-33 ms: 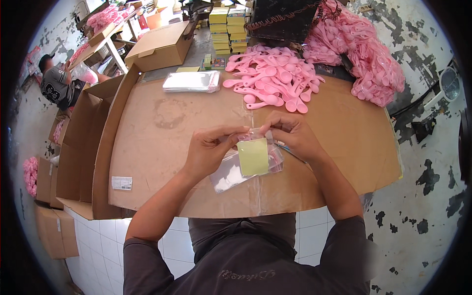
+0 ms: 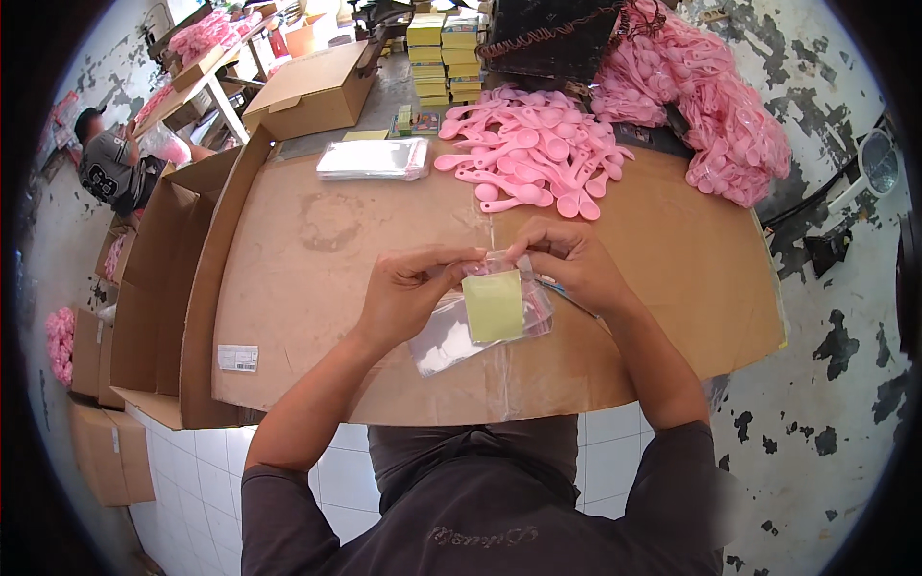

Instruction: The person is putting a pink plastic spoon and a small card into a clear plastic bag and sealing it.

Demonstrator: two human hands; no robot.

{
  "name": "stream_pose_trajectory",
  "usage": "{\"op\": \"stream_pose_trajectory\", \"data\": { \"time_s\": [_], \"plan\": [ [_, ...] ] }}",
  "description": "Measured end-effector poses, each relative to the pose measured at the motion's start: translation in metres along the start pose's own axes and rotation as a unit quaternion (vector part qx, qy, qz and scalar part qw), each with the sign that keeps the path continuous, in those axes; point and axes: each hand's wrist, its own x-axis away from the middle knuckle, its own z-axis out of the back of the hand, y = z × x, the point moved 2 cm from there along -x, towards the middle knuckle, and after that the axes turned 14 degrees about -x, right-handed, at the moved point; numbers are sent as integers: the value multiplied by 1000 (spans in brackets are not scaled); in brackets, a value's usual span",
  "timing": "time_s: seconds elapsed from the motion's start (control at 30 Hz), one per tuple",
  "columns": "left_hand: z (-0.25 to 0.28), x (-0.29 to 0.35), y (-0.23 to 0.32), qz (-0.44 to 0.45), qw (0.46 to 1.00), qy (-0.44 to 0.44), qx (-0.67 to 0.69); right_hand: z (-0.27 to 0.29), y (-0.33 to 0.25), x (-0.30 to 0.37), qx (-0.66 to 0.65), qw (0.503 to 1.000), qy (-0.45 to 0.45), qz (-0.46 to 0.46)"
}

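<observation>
A small clear plastic bag [image 2: 530,305] with a yellow-green card [image 2: 494,307] in it hangs between my hands over the cardboard-covered table. My left hand [image 2: 413,288] pinches its top edge on the left, thumb against fingers. At the right end of the same edge, my right hand [image 2: 571,264] is closed in a pinch too. Under the bag lie more clear bags [image 2: 444,338], flat and shiny. A thin, dark, pen-like thing [image 2: 573,299] lies beside my right wrist, partly hidden.
Pink measuring spoons [image 2: 538,149] are heaped beyond my hands, with bagged pink spoons [image 2: 735,134] at far right. A stack of clear bags [image 2: 373,159] lies far left of centre. Yellow card stacks [image 2: 427,58] stand behind. Open cardboard boxes [image 2: 163,288] line the left; a person [image 2: 110,163] sits beyond.
</observation>
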Motion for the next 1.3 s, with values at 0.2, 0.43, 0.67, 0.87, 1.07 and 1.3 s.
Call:
{"op": "stream_pose_trajectory", "data": {
  "time_s": [0.2, 0.43, 0.67, 0.87, 1.07, 1.3],
  "plan": [
    [4, -4, 2, 26, 998, -38, 51, 7, -11, 3, 41, 999, -9, -4],
    [-3, -6, -7, 62, 997, -51, 5, 11, -4, 7, 95, 995, -11, -9],
    [-3, -6, -5, 72, 996, -53, 25, 10, -2, 3, 24, 999, -17, -29],
    [-4, -3, 12, 29, 998, 2, 54, 4, -10, 6, 79, 995, -57, -30],
    [24, 13, 13, 92, 988, -119, -22, 2, -28, 8, 110, 992, -67, -12],
    [133, 47, -3, -145, 826, 141, 527, 76, -31, 34, 468, 880, 50, -65]
  ]
}}
